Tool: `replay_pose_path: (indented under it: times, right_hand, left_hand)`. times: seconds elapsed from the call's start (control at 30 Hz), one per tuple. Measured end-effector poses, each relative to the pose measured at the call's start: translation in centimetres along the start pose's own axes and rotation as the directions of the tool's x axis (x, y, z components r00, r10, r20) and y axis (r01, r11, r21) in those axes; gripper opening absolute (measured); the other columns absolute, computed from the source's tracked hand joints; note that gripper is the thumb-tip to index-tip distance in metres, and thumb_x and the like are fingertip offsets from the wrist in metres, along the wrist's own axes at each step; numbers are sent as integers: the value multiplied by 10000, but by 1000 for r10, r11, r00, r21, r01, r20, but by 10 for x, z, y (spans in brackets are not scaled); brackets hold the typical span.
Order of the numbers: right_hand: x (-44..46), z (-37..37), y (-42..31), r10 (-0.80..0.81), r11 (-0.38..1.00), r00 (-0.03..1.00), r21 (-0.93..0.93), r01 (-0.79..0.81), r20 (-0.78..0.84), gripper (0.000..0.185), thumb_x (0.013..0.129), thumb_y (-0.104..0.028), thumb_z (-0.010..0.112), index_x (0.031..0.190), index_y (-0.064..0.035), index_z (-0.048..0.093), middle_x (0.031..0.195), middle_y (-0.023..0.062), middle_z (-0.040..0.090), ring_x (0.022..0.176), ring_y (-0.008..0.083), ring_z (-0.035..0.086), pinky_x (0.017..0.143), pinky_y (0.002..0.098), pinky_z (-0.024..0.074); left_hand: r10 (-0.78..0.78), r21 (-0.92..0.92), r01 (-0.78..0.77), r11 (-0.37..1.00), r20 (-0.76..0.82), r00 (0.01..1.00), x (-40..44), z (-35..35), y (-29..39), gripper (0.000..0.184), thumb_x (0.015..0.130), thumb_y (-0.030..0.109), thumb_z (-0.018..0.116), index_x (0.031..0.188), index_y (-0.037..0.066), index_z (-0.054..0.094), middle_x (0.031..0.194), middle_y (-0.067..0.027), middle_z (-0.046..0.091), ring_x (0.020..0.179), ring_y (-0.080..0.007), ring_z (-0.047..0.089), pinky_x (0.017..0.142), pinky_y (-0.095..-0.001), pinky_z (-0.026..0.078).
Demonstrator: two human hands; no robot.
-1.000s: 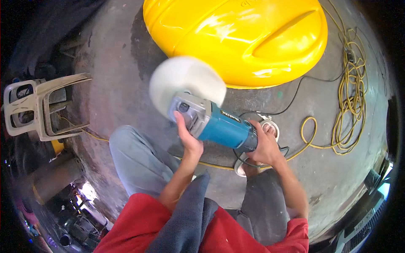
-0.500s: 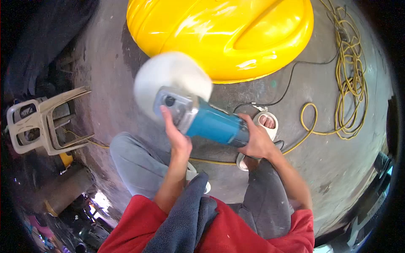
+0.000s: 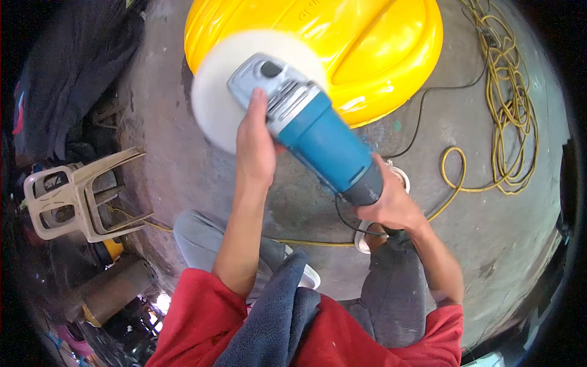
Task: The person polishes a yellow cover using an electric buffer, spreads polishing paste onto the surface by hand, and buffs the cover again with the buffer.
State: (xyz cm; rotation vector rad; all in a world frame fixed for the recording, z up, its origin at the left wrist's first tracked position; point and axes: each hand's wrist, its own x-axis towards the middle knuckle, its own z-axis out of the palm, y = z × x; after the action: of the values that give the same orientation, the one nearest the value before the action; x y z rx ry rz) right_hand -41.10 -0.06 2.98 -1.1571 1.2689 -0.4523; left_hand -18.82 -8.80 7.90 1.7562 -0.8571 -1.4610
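Observation:
A blue power polisher [image 3: 327, 144] with a metal-grey head is held in both hands. Its round white pad [image 3: 214, 92] looks blurred and overlaps the lower left part of a glossy yellow shell [image 3: 379, 55]; whether they touch cannot be told. My left hand [image 3: 257, 140] grips the polisher's head end, thumb on the grey housing. My right hand [image 3: 394, 199] is wrapped round the black rear end, where a dark cord hangs. A dark blue cloth [image 3: 269, 312] lies over the red shirt.
A yellow cable [image 3: 510, 116] lies coiled on the grey floor [image 3: 165, 104] at right, one strand running left past the feet. At left are a beige plastic chair [image 3: 79, 202], a metal cylinder [image 3: 119, 290] and dark fabric [image 3: 67, 73].
The polisher has swung up, its pad now overlapping more of the yellow shell. Both hands have moved with it, and it looks larger and more steeply angled.

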Motion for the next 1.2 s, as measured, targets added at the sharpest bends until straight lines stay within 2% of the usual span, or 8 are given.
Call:
replay_pose_path:
  times: [0.27, 0.33, 0.47, 0.53, 0.63, 0.93, 1.03, 1.2]
  right_hand:
    - [8, 48, 30, -45, 999, 976, 17, 42, 215, 881, 584, -140, 767, 1337, -14, 329, 1033, 281, 619, 1029, 441, 601, 889, 436, 474]
    - [17, 60, 37, -166, 982, 974, 113, 149, 158, 889, 587, -139, 770, 1346, -18, 323, 1093, 259, 592, 1052, 397, 597, 916, 413, 464]
    - [33, 68, 35, -161, 935, 986, 327, 138, 47, 868, 585, -79, 763, 1342, -28, 341, 1115, 146, 561, 1033, 253, 561, 942, 342, 428]
    - [43, 71, 37, -187, 877, 973, 424, 228, -135, 826, 602, -49, 758, 1327, -30, 362, 1114, 99, 543, 1026, 191, 531, 932, 308, 419]
    - [52, 66, 29, -193, 822, 966, 508, 256, -174, 810, 621, -70, 761, 1317, -18, 351, 1092, 102, 549, 1001, 192, 535, 908, 308, 428]
    - [31, 87, 43, -172, 901, 984, 412, 139, 42, 875, 611, -100, 760, 1358, -62, 307, 1093, 162, 557, 1016, 277, 577, 927, 363, 445]
    - [28, 97, 51, -204, 894, 977, 420, 158, 68, 890, 610, -112, 763, 1370, -72, 301, 1126, 169, 559, 1047, 287, 580, 945, 375, 442]
    - [41, 81, 40, -153, 868, 988, 480, 130, 8, 888, 616, -123, 766, 1370, -55, 302, 1140, 172, 555, 1073, 282, 567, 966, 369, 427]
  left_hand:
    - [-8, -158, -28, 987, -222, 975, -36, -40, -53, 593, 986, 482, 408, 1403, 60, 410, 1281, -103, 575, 1177, -204, 564, 929, -380, 499]
    - [135, -111, -167, 980, -250, 959, -27, -35, -42, 541, 1021, 422, 361, 1248, -28, 557, 1154, -94, 636, 981, -144, 629, 834, -267, 493]
    - [140, 174, -131, 976, -42, 989, 5, -20, 7, 521, 996, 426, 425, 1234, -11, 580, 1174, -99, 636, 1043, -163, 609, 942, -296, 447]
    - [378, 303, -374, 876, 50, 925, 37, -5, 15, 517, 980, 456, 439, 1152, 10, 634, 1039, -73, 675, 893, -121, 632, 795, -250, 496]
    - [272, 426, -302, 853, 130, 953, 49, 17, 41, 525, 967, 475, 453, 1141, 13, 633, 998, -60, 679, 809, -110, 640, 695, -227, 505]
    - [171, 117, -174, 978, 37, 985, 9, -40, -11, 525, 995, 422, 429, 1288, -2, 526, 1207, -106, 620, 1096, -184, 598, 965, -302, 443]
    - [140, 137, -127, 982, -93, 986, -10, -43, -15, 506, 999, 385, 443, 1131, -68, 624, 1066, -85, 657, 916, -127, 608, 822, -260, 467]
    - [290, 318, -293, 902, 59, 955, 31, -13, 12, 506, 989, 419, 437, 1222, -3, 589, 1166, -102, 639, 1046, -179, 625, 912, -304, 481]
